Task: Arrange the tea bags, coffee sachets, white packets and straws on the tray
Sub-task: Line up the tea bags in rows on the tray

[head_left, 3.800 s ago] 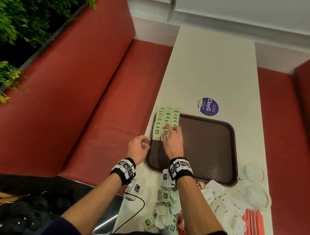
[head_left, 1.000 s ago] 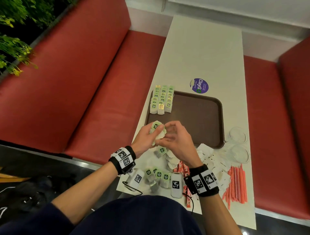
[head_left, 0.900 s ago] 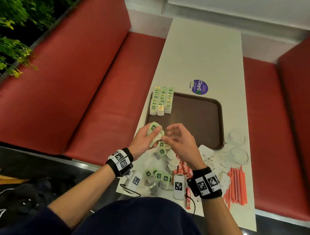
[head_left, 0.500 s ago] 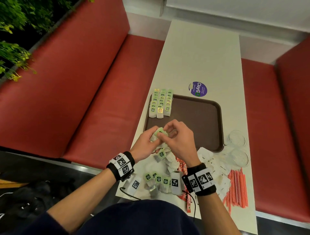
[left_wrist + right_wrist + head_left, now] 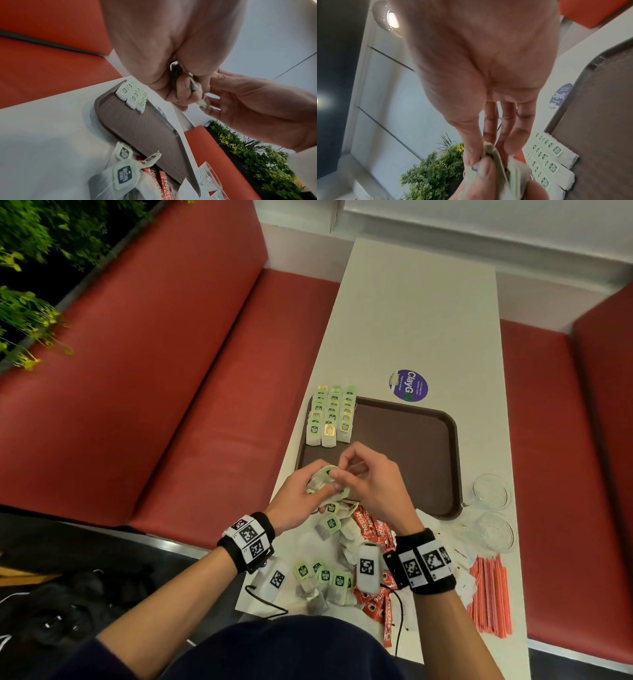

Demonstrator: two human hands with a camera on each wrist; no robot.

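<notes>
A brown tray (image 5: 404,460) lies on the white table, with three neat rows of green-tagged tea bags (image 5: 330,416) at its far left corner. Over the tray's near left corner my left hand (image 5: 317,486) grips a small bunch of tea bags (image 5: 323,475). My right hand (image 5: 342,474) pinches one tea bag of that bunch (image 5: 494,155) between thumb and fingers. Loose tea bags (image 5: 325,575) lie near the table's front edge. Red coffee sachets (image 5: 373,529), white packets (image 5: 460,573) and orange straws (image 5: 489,594) lie to their right. My right forearm hides part of them.
Two clear glass cups (image 5: 491,491) stand right of the tray. A purple round sticker (image 5: 409,385) lies beyond the tray. Red bench seats (image 5: 205,405) flank the table, and plants (image 5: 30,313) are at the far left.
Earlier my right hand pressed on the tea bag rows on the tray. Both hands have since come back to the tray's near edge and work at a bunch of tea bags there.
</notes>
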